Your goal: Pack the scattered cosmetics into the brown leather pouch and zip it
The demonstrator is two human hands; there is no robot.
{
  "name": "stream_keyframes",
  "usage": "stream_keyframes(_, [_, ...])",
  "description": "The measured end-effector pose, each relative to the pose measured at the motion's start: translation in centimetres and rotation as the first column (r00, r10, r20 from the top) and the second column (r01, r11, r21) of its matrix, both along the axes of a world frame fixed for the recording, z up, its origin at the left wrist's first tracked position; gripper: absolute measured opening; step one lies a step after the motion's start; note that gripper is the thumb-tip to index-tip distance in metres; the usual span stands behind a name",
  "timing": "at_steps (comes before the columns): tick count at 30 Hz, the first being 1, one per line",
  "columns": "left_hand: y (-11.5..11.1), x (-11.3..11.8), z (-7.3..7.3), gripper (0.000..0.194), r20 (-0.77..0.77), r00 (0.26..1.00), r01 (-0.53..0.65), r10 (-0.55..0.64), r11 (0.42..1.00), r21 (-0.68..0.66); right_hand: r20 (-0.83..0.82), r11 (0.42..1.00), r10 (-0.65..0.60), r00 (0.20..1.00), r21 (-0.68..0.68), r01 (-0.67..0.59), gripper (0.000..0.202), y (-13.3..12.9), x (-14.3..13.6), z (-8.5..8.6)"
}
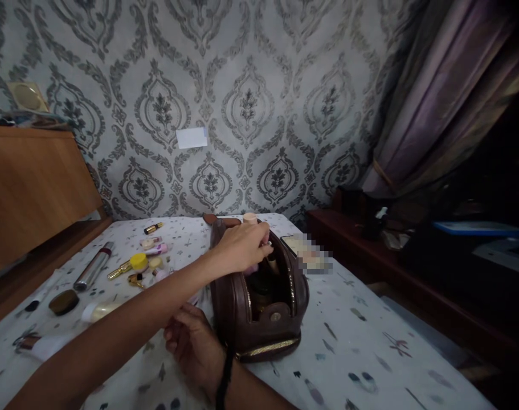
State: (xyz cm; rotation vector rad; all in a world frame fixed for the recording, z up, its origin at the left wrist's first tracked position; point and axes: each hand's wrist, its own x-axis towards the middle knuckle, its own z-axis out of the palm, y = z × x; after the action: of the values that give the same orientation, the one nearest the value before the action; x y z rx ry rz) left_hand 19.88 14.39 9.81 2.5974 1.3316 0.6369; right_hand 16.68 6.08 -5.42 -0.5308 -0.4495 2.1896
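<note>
A brown leather bag (263, 336) stands unzipped on the patterned cloth (348, 353). My left hand (244, 246) reaches over its opening, fingers pinched together; a small pale thing shows at the fingertips, too small to name. Behind that hand, a beige cap (249, 218) sticks up at the bag's far end. Inside the bag it is dark, and its contents are hard to make out. My right hand (195, 344), with a black band at the wrist, is beside the bag's left side, below my left forearm. Its fingers are curled together, and what they hold, if anything, is hidden.
Left of the bag lie a silver cylinder (94, 266), a yellow-lidded jar (138, 262), a dark round item (63, 302), a pink tube (159, 249) and several other small cosmetics. A flat case (290, 245), partly blurred, lies right of the bag. A wooden cabinet (37, 182) stands at left.
</note>
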Motion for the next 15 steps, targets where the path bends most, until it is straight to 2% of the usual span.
stream_keyframes(4, [-0.41, 0.00, 0.33, 0.012, -0.058, 0.998, -0.010, 0.010, 1.000, -0.011, 0.008, 1.000, 0.008, 1.000, -0.007, -0.008, 0.044, 0.03, -0.07, -0.16])
stream_keyframes(11, [0.04, -0.14, -0.12, 0.015, -0.043, 0.999, 0.027, -0.027, 1.000, -0.004, 0.029, 1.000, -0.013, 0.999, -0.012, 0.013, 0.045, 0.07, -0.28, -0.18])
stream_keyframes(15, [-0.34, -0.23, 0.43, 0.011, -0.047, 0.999, 0.016, -0.015, 1.000, 0.008, 0.047, 1.000, -0.002, 0.999, -0.025, 0.003, 0.048, 0.05, -0.20, 0.02])
